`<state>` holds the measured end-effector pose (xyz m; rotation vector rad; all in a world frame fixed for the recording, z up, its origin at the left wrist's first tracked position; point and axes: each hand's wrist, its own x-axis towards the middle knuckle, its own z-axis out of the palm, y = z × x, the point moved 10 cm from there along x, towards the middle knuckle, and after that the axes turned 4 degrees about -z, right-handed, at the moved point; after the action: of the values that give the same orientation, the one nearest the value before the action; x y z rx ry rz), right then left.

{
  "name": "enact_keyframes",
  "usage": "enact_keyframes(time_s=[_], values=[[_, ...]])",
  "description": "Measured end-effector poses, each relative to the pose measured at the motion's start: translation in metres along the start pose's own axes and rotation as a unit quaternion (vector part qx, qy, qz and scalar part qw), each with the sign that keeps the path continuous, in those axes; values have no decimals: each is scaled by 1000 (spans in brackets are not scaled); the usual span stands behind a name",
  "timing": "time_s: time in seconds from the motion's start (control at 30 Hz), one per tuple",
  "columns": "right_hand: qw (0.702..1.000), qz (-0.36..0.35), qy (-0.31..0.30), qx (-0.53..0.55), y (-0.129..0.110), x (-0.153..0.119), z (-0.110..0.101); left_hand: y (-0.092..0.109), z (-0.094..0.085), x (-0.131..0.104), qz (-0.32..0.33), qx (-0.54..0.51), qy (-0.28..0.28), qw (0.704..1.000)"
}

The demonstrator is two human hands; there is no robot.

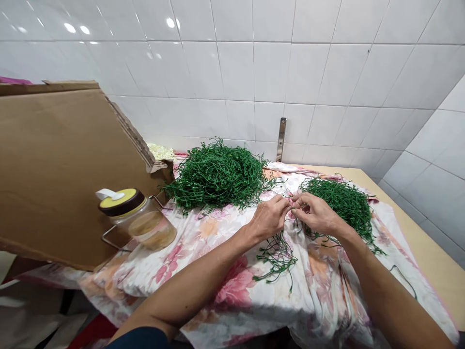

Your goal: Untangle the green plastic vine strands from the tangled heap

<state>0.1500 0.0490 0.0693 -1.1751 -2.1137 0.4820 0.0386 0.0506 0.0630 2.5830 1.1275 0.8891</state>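
Observation:
My left hand (271, 215) is closed in a pinch on a small bunch of thin green stems (278, 259), whose budded ends hang down over the cloth. My right hand (316, 212) meets it fingertip to fingertip, also pinched; what lies between its fingers is too small to make out. A large heap of green stems (221, 177) is piled beyond my left hand. Just right of my right hand lies a smaller heap of the stems (343, 203), partly covered by that hand.
A floral cloth (203, 261) covers the table (432, 261). To the left, a clear jar (150, 230) with a yellow and brown lid leans in a wire frame against a big cardboard box (61, 174). A tiled wall (236, 72) with a metal bracket (281, 139) stands behind.

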Motion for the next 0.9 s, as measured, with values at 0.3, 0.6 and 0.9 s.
enact_keyframes(time_s=[0.3,0.6,0.9], values=[[1000,2,6,-8,2,0,-4,-3,2,1,16,6,-4,1000],[998,-7,3,-68,1,-1,-7,-4,0,2,21,-51,-9,998],[999,23,-17,-16,6,-3,-10,-1,-2,2,27,-66,-12,997]])
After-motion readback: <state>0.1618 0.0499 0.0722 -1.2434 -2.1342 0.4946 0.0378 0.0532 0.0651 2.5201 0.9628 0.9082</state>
